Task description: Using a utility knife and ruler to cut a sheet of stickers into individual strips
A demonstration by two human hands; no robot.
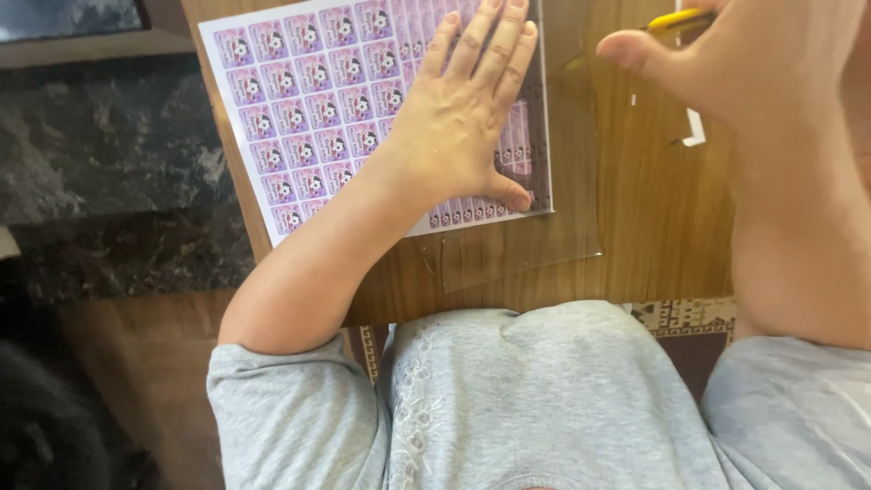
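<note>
The sticker sheet (308,100), rows of small pink labels with a cartoon figure on white backing, lay on the far left of the wooden table (653,227), pinned by the left hand (458,127) pressed flat with fingers spread. A clear plastic sheet (526,245) lay partly over its right side and stuck out toward the near edge. The right hand (726,63) hovered far right, curled around a yellow tool (679,18), with white paper scraps (694,132) just beyond.

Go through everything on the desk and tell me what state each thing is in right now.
Sticker sheet: flat on the wooden table, under a clear plastic film.
Left hand: open, palm down, pressing the sheet.
Right hand: raised, gripping a yellow tool.
White scrap: loose on the table.
</note>
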